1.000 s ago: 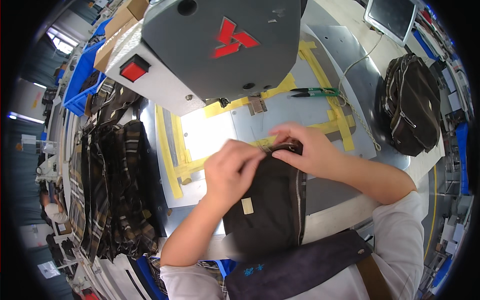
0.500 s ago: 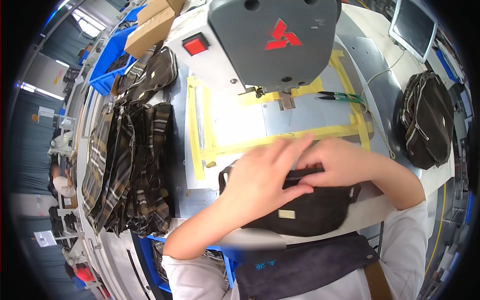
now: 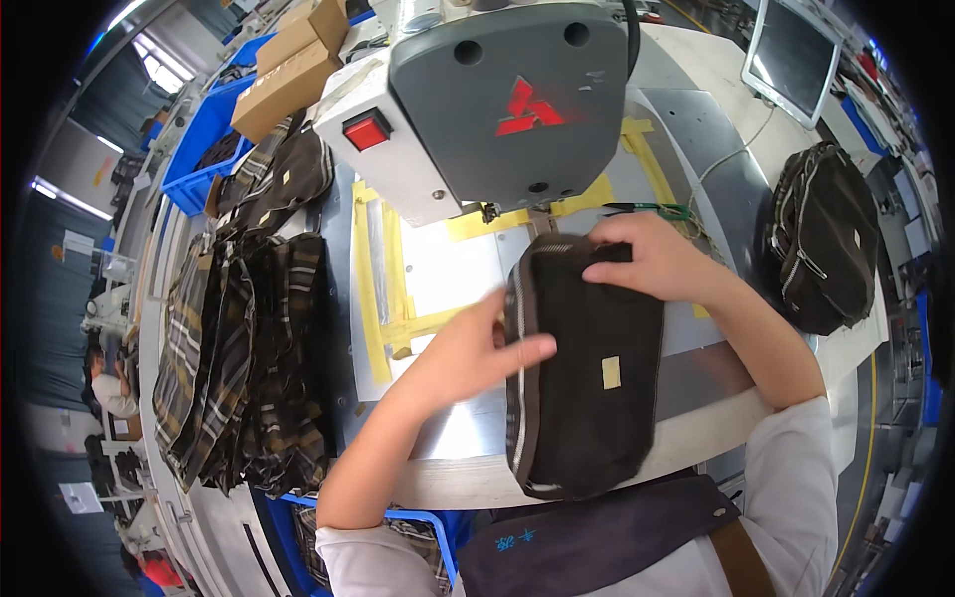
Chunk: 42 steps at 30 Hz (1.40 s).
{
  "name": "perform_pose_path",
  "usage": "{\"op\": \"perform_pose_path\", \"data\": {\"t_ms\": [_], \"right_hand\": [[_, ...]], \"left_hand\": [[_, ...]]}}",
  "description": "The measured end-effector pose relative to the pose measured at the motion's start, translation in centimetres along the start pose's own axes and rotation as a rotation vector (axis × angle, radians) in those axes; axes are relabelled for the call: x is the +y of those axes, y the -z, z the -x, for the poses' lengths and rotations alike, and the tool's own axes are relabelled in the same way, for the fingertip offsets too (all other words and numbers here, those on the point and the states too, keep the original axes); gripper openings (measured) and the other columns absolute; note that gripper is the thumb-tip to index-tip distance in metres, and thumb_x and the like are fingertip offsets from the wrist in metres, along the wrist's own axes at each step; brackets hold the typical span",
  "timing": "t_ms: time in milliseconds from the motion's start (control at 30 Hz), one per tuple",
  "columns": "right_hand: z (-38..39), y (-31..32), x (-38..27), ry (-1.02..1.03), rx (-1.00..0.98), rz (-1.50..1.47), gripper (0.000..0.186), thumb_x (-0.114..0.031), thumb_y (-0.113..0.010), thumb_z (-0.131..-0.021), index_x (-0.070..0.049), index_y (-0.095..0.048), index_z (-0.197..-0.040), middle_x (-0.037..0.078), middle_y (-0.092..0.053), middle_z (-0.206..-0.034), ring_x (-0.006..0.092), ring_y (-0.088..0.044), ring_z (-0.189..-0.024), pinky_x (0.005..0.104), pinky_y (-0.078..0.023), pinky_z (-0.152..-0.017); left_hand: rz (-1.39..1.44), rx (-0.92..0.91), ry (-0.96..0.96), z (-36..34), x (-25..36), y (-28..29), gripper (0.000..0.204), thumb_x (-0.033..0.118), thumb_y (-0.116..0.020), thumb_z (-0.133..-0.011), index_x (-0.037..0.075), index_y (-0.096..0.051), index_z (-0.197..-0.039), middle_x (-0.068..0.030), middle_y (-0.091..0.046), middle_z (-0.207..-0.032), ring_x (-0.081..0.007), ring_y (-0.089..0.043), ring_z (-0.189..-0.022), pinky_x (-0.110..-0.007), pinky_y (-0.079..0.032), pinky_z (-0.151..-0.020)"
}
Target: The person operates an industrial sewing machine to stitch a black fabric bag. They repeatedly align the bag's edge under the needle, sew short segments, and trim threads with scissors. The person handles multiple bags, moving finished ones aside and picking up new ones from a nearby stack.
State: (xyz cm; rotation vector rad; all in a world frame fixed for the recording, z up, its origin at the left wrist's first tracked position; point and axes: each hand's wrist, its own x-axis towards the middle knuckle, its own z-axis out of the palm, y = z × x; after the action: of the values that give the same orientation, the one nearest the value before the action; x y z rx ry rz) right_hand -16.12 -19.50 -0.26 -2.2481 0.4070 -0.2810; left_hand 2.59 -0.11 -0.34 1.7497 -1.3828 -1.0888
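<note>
A dark brown zippered pouch with a pale label lies lengthwise at the front of the taped work plate, below a grey machine head. My right hand grips the pouch's upper right part, thumb on top. My left hand is at its zippered left edge, fingers apart and slightly blurred, thumb over the zipper. Green-handled snips lie just behind my right hand.
Plaid-lined fabric pieces are heaped left, beside a blue crate and cardboard boxes. Brown pouches are stacked right, below a screen. A blue bin sits under the front edge. A co-worker is far left.
The pouch has turned from crosswise to lengthwise. My left hand has moved off its top to the left edge and opened; my right hand has moved up to its upper end.
</note>
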Motion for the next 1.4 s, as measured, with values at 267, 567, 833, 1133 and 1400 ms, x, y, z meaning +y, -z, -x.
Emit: {"op": "perform_pose_path", "data": {"t_ms": [267,567,833,1133,1400], "right_hand": [[0.7,-2.3,-1.3,0.203,0.138,0.328,0.023,-0.020,-0.071,-0.080,-0.004,-0.065,-0.096,0.011,-0.065,-0.090,0.0320,-0.061,-0.087,0.0399,-0.048,-0.077],[0.8,-2.8,-0.8,-0.182,0.102,-0.300,0.016,-0.017,-0.061,-0.093,-0.002,-0.064,-0.096,0.009,-0.062,-0.086,0.0192,-0.059,-0.082,0.0325,-0.046,-0.075],[0.7,-3.6,0.3,0.081,0.208,-0.180,0.016,-0.016,-0.062,-0.092,-0.002,-0.064,-0.098,0.012,-0.064,-0.090,0.0277,-0.061,-0.084,0.0351,-0.047,-0.075],[0.4,-4.2,0.5,0.144,0.233,-0.104,0.009,-0.010,-0.063,-0.090,-0.002,-0.065,-0.093,0.009,-0.061,-0.082,0.0259,-0.058,-0.079,0.0344,-0.045,-0.071],[0.4,-4.2,0.3,0.146,0.245,-0.067,0.009,-0.011,-0.063,-0.087,-0.003,-0.064,-0.092,0.011,-0.062,-0.085,0.0302,-0.059,-0.081,0.0381,-0.046,-0.072]], "left_hand": [[-0.223,0.277,-0.352,-4.6,-1.0,-1.1,0.017,0.012,-0.069,-0.086,0.004,-0.067,-0.100,-0.0106,-0.065,-0.093,-0.0292,-0.064,-0.079,-0.035,-0.050,-0.071],[-0.409,0.550,-0.687,-3.7,-1.8,-3.4,0.020,0.005,-0.074,-0.079,0.008,-0.067,-0.097,-0.0067,-0.058,-0.082,-0.0222,-0.062,-0.069,-0.032,-0.049,-0.055],[-0.040,0.433,-0.563,-4.0,-1.4,-2.6,0.018,0.002,-0.073,-0.079,0.005,-0.067,-0.096,-0.0065,-0.060,-0.080,-0.0160,-0.062,-0.066,-0.026,-0.050,-0.061],[0.088,0.356,-0.306,-3.9,-0.6,-2.6,0.007,0.001,-0.072,-0.081,0.002,-0.069,-0.088,-0.0061,-0.061,-0.077,-0.0137,-0.063,-0.069,-0.025,-0.051,-0.064],[0.117,0.351,-0.287,-4.1,-0.9,-2.7,0.008,0.001,-0.072,-0.081,0.002,-0.069,-0.088,-0.0059,-0.061,-0.077,-0.0135,-0.064,-0.070,-0.025,-0.051,-0.064]]}}
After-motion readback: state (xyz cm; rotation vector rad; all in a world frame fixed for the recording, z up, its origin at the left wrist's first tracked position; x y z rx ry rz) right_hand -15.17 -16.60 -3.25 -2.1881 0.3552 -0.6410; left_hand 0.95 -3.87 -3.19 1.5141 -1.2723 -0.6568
